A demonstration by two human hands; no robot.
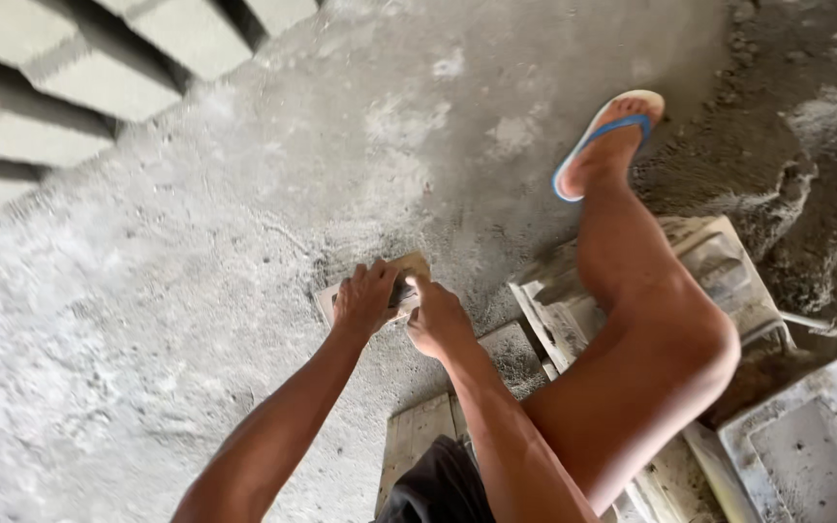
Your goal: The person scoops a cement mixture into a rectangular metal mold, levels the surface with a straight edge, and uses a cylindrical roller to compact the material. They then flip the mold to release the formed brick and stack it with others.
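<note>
Both my hands reach down to a small flat wooden board (411, 265) lying on the dusty concrete floor (176, 320). My left hand (364, 299) presses on the board's left part with its fingers curled over it. My right hand (435, 317) grips the board's right edge, fingers closed. A small dark thing between the two hands is too hidden to name. The board's far corner pokes out beyond my fingers.
My bent right leg (646, 339) crosses the right side, its foot in a blue and white flip-flop (601, 136). Metal block moulds (728, 276) and wooden planks (418, 436) lie under it. Grey concrete blocks (70, 87) stand in rows at upper left. Wet mortar (806, 116) lies at upper right.
</note>
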